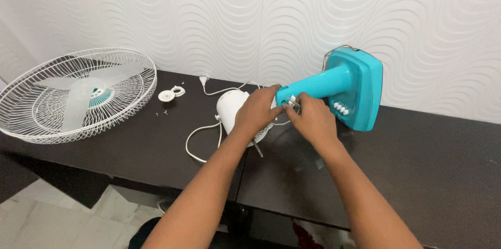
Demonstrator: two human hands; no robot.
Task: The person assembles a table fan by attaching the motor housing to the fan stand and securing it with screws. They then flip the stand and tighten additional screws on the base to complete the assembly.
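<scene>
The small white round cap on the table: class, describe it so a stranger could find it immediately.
Start at the big white fan grille lying on the left of the dark table. Just right of its rim sits the small white round cap. Unlike the tiny dark screws nearby, it is white, disc-shaped.

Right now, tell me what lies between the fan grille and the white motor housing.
In the head view, between the grille and the motor housing lie a small white cap and two small screws on the dark table.

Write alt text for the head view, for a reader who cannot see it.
Two bare hands work where a white motor housing meets a turquoise fan stand lying on a dark table: the left hand grips the housing, the right hand pinches a small metal part. At left lie a white fan guard with blades, a cord, a cap and screws.
</scene>
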